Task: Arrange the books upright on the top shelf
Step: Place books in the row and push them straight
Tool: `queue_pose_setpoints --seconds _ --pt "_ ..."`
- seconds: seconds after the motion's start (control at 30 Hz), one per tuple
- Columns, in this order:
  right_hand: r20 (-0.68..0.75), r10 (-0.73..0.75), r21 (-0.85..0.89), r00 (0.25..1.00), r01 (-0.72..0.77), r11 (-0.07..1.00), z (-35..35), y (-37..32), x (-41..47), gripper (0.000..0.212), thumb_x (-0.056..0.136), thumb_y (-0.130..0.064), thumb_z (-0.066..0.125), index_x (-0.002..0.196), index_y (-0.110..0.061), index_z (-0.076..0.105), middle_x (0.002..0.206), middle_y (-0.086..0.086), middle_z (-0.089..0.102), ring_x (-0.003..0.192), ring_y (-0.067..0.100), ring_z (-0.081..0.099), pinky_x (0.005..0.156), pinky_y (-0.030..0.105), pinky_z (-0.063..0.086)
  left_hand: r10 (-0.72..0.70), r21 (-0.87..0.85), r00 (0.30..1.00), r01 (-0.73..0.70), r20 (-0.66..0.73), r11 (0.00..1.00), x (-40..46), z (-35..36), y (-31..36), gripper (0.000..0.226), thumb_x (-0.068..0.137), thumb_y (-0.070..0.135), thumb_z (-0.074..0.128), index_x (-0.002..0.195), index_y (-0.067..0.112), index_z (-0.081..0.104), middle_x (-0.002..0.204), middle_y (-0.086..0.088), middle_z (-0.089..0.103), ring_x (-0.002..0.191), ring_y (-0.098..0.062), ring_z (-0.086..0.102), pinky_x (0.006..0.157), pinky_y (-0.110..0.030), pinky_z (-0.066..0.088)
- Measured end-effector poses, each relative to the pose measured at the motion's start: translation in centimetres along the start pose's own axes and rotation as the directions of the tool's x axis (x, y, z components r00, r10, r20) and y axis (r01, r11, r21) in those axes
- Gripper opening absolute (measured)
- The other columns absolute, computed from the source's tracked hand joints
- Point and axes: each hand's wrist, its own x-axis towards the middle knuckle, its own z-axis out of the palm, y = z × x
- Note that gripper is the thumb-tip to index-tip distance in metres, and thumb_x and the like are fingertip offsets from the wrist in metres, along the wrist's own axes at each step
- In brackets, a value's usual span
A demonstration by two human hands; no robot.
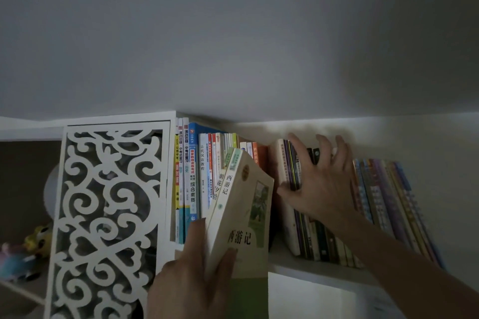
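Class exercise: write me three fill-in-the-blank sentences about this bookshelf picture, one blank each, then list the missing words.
1. The left hand grips two cream books by their ____ ends.
2. The right hand presses against a row of books that leans to the ____.
3. The carved panel beside the books is coloured ____.

Missing words: lower; left; white

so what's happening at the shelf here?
A person is shelving books. The left hand grips a cream and green paperback, with a second book behind it, tilted into the gap on the top shelf. The right hand presses flat against the leaning books on the right, holding them back. The books on the left stand upright.
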Motion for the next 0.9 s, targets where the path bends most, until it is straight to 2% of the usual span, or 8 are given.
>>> queue_pose_setpoints --seconds 0.17,0.23,0.3,0.5,0.63,0.7,0.77,0.9 --pt "-0.028 -0.027 0.010 0.999 0.027 1.000 0.1 0.4 0.0 0.102 0.066 -0.072 0.052 0.157 -0.034 0.028 0.147 0.024 0.037 0.138 0.056 0.025 0.112 0.069 0.025 -0.042 0.052 0.987 0.034 0.154 0.998 3.0 1.2 2.6 0.050 0.097 0.057 0.054 0.128 0.044 0.017 0.118 0.018 0.060 0.088 -0.006 0.065 0.083 -0.026 0.061" --pt "-0.058 -0.039 0.021 0.998 0.041 0.999 0.2 0.5 -0.1 0.100 0.067 -0.073 0.051 0.156 -0.033 0.031 0.144 0.025 0.040 0.136 0.056 0.028 0.110 0.069 0.028 -0.061 0.049 0.986 0.053 0.158 0.997 4.7 2.3 3.4 0.048 0.097 0.052 0.059 0.126 0.041 0.023 0.130 0.008 0.061 0.098 -0.012 0.070 0.080 -0.031 0.064" --pt "-0.065 -0.043 0.027 0.997 0.045 0.999 0.2 0.7 -0.1 0.099 0.068 -0.073 0.053 0.156 -0.033 0.031 0.143 0.025 0.042 0.136 0.056 0.029 0.109 0.068 0.030 -0.052 0.032 0.991 0.048 0.123 0.998 6.6 3.5 4.1 0.043 0.097 0.047 0.062 0.120 0.038 0.027 0.133 0.003 0.062 0.099 -0.016 0.071 0.072 -0.027 0.063" --pt "0.007 -0.018 0.001 1.000 0.018 1.000 -0.2 0.8 -0.2 0.104 0.066 -0.075 0.053 0.157 -0.037 0.023 0.147 0.023 0.038 0.140 0.054 0.024 0.112 0.065 0.028 0.001 -0.118 1.000 -0.004 -0.031 0.993 10.4 7.9 5.4 0.040 0.099 0.042 0.061 0.122 0.029 0.032 0.125 -0.003 0.066 0.091 -0.018 0.073 0.065 -0.030 0.064" --pt "0.022 -0.028 -0.003 0.999 0.028 1.000 -0.3 1.0 -0.4 0.106 0.065 -0.077 0.051 0.158 -0.036 0.023 0.147 0.022 0.038 0.140 0.054 0.025 0.112 0.065 0.028 0.114 -0.138 0.989 -0.127 -0.098 0.982 7.4 12.8 4.7 0.038 0.105 0.050 0.045 0.127 0.022 0.032 0.091 0.004 0.069 0.056 -0.002 0.062 0.045 -0.011 0.049" --pt "0.036 -0.037 -0.009 0.999 0.037 0.999 -0.3 1.2 -0.4 0.109 0.064 -0.078 0.053 0.159 -0.037 0.019 0.149 0.021 0.037 0.141 0.053 0.024 0.113 0.065 0.028 0.138 -0.095 0.986 -0.147 -0.099 0.984 5.5 14.2 4.3 0.038 0.106 0.055 0.028 0.122 0.021 0.032 0.087 0.008 0.063 0.057 -0.001 0.057 0.043 -0.006 0.042" --pt "0.042 -0.054 -0.021 0.998 0.055 0.998 -0.4 1.6 -0.4 0.109 0.066 -0.079 0.055 0.159 -0.038 0.016 0.150 0.019 0.036 0.143 0.051 0.022 0.113 0.065 0.028 0.157 0.017 0.984 -0.156 -0.084 0.988 4.4 14.8 3.6 0.039 0.106 0.056 0.024 0.119 0.021 0.036 0.089 0.006 0.063 0.068 -0.005 0.062 0.052 -0.012 0.048" --pt "0.023 -0.061 -0.006 0.998 0.061 0.998 -0.5 1.6 -0.7 0.106 0.070 -0.081 0.050 0.160 -0.033 0.020 0.155 0.017 0.034 0.148 0.048 0.017 0.115 0.063 0.027 0.254 0.312 0.963 -0.217 -0.085 0.925 4.8 14.7 2.1 0.058 0.105 0.053 0.040 0.128 0.003 0.058 0.120 -0.017 0.067 0.109 -0.032 0.063 0.086 -0.047 0.053"
